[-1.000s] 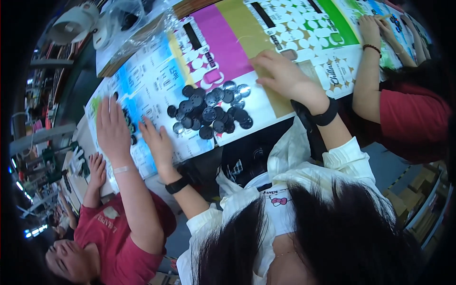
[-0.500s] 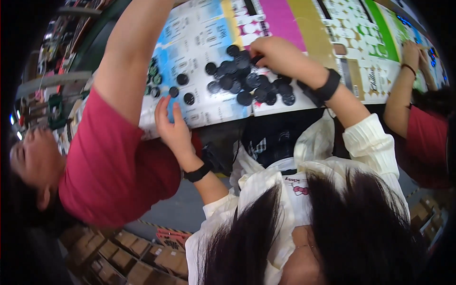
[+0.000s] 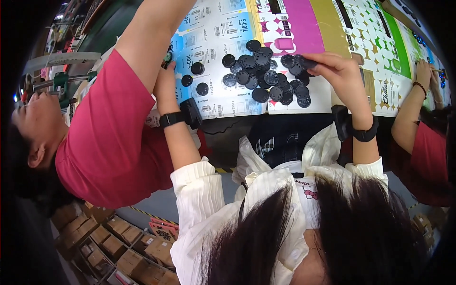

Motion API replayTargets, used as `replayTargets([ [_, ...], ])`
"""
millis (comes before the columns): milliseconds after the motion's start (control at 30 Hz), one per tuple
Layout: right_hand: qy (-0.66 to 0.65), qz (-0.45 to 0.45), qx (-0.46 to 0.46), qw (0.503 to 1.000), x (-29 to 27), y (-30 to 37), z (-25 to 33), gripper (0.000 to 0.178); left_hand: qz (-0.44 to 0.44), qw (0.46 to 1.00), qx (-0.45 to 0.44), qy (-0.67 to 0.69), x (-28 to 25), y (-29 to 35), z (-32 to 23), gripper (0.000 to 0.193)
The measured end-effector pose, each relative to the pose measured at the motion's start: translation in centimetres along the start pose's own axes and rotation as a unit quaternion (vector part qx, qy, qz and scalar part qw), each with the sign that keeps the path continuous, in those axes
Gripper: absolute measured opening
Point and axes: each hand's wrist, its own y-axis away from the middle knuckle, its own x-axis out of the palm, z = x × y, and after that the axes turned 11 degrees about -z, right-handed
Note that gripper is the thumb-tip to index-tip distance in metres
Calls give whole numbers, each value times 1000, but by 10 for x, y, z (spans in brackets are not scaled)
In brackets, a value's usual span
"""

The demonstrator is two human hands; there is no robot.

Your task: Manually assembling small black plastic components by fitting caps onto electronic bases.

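Flat round black discs with small holes (image 3: 261, 58) lie heaped on the printed sheets in front of me. At the heap's right side, my right hand (image 3: 339, 76) pinches a black disc (image 3: 308, 63) between thumb and fingers. My left hand (image 3: 166, 80) reaches to the far left, near a small round greenish-black piece (image 3: 168, 57). A co-worker's arm (image 3: 147, 42) partly covers it, so its fingers hardly show. Between my left hand and the heap lie a few separate discs (image 3: 202, 89). Black bands are on both my wrists.
A co-worker in a red sleeve (image 3: 104, 137) leans in close at my left. Another person's hands (image 3: 422, 73) work at the far right. Printed sheets with blue, magenta (image 3: 304, 23), gold and green areas cover the table. Cardboard boxes (image 3: 130, 263) stand on shelving at lower left.
My right hand has lifted from the heap's far side and moved right, now with a disc in its fingertips. My left hand has gone farther left and away, behind the co-worker's arm.
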Motion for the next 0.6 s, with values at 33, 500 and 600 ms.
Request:
replayTargets([
  [33, -44, -16, 17, 999, 1, 3, 0, 19, 2, 1000, 1, 0, -1, 0, -3, 34],
  [500, -246, -96, 75, 962, -7, 16, -2, 26, 68, 896, -26, 439, -29, 64, -45, 22],
  [600, -308, -64, 64, 947, 3, 20, 12, 22, 143, 802, -86, 574, -52, 96, -84, 21],
])
